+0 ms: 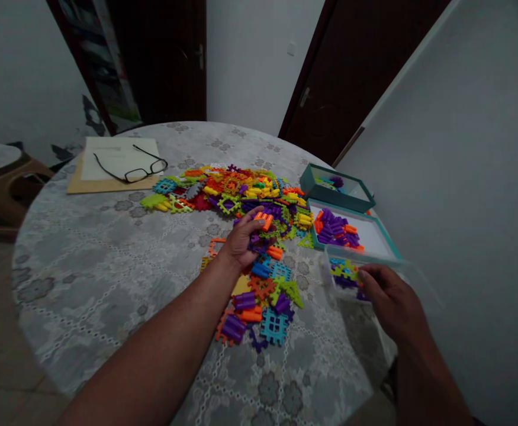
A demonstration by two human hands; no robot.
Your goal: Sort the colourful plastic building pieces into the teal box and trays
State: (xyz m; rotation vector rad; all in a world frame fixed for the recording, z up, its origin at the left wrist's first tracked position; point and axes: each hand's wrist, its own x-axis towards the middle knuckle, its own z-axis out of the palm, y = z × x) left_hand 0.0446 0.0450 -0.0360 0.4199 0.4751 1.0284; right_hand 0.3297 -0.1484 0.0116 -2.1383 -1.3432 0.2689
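Note:
My left hand (241, 239) is closed around an orange ribbed building block (264, 222) at the near side of a large heap of plastic building pieces (241, 189). Purple pieces show by its fingers, partly hidden. Below it lies a smaller group of pieces, with a blue square lattice piece (274, 326), purple blocks (233, 328) and a lime-green piece (290, 291). Over a clear plastic box (336, 291) on the right, my right hand (389, 299) is pinched, fingertips at a yellow-green lattice piece (350, 271). Blue and purple pieces lie in that box.
A white tray with a teal rim (380, 236) holds purple and orange blocks. Behind it stands a dark green box (336, 194) with a few pieces. Black glasses (138, 174) rest on papers (103, 157) at the far left. The wall (454, 148) is close on the right.

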